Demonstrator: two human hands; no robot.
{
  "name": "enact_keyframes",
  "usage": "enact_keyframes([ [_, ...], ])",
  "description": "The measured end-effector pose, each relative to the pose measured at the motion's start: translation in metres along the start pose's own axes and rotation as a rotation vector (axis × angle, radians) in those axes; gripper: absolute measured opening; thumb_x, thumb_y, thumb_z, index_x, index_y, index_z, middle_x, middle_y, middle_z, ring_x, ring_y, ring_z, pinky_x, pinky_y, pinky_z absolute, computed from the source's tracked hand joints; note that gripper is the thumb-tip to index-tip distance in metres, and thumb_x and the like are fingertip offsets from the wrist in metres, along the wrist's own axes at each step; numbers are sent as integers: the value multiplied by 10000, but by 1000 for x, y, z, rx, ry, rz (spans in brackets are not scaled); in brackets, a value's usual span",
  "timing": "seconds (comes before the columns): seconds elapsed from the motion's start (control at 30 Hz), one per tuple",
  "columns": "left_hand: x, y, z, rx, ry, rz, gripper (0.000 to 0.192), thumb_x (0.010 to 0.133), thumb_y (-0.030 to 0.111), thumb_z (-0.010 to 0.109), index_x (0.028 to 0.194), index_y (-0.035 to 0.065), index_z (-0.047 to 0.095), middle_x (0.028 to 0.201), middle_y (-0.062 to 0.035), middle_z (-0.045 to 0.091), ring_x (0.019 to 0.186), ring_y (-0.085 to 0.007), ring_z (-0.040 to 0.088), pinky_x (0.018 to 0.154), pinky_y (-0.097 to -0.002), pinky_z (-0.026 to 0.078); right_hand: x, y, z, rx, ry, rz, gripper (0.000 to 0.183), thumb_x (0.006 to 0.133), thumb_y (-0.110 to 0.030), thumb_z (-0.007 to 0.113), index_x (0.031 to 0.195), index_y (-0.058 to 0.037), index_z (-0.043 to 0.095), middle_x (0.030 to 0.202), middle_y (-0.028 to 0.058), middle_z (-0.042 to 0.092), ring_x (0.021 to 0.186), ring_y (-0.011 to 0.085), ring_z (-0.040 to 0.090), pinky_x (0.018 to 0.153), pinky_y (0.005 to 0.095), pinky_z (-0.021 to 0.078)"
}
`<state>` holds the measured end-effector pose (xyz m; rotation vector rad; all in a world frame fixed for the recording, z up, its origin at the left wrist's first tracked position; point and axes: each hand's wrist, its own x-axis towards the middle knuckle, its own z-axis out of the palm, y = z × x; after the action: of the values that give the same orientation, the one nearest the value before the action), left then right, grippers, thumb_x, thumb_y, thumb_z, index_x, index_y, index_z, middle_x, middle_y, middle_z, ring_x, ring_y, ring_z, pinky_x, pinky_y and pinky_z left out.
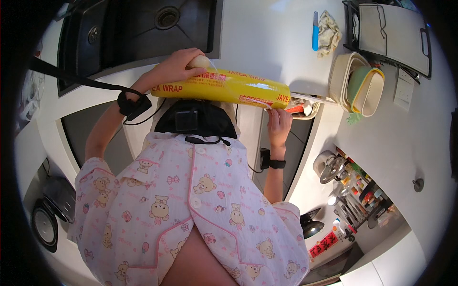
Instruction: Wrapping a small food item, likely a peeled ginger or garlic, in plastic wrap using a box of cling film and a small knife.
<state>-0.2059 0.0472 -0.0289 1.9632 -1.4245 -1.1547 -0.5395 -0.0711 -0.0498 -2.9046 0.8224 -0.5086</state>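
Note:
A large yellow roll of cling film (pixel 250 87) lies across in front of me, along the counter's near edge. It bears red printing. My left hand (pixel 182 66) rests over its left part and grips a pale, round thing (pixel 199 62), perhaps a vegetable, against the top. A thin, clear strand of film runs from there along the roll towards its right end. At that lower right end, my right hand (pixel 279 119) has its fingertips curled on the film's edge. Both wrists wear black straps with small devices.
A dark sink (pixel 143 32) is at the upper left. A blue-handled knife (pixel 315 34) lies beside a crumpled cloth (pixel 328 34). Nested plastic baskets (pixel 349 82) and a cutting board (pixel 393 39) stand right. Beneath the counter, an open drawer (pixel 315 111) shows right of the roll.

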Motion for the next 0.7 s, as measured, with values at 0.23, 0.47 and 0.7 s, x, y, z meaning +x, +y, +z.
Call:
enact_keyframes([
  [0.23,2,-2,0,9,4,16,343,785,265,588,1029,46,490,974,-116,533,857,-219,531,747,-295,452,12,3,-24,187,-88,70,184,715,-13,592,874,-21,501,796,89,510,700,253,484,614,345,400],
  [0.47,0,-1,-2,-17,16,38,335,775,253,596,1020,48,497,964,-116,541,859,-225,536,759,-303,450,40,0,-46,406,-117,79,115,765,43,501,864,-11,474,867,121,510,733,243,499,643,313,404],
  [0.7,1,-5,1,-44,21,69,312,771,251,605,992,58,501,945,-109,545,851,-227,535,748,-304,449,74,1,-39,1086,-183,477,99,851,-34,434,947,-15,418,742,53,495,675,99,472,597,214,393],
])
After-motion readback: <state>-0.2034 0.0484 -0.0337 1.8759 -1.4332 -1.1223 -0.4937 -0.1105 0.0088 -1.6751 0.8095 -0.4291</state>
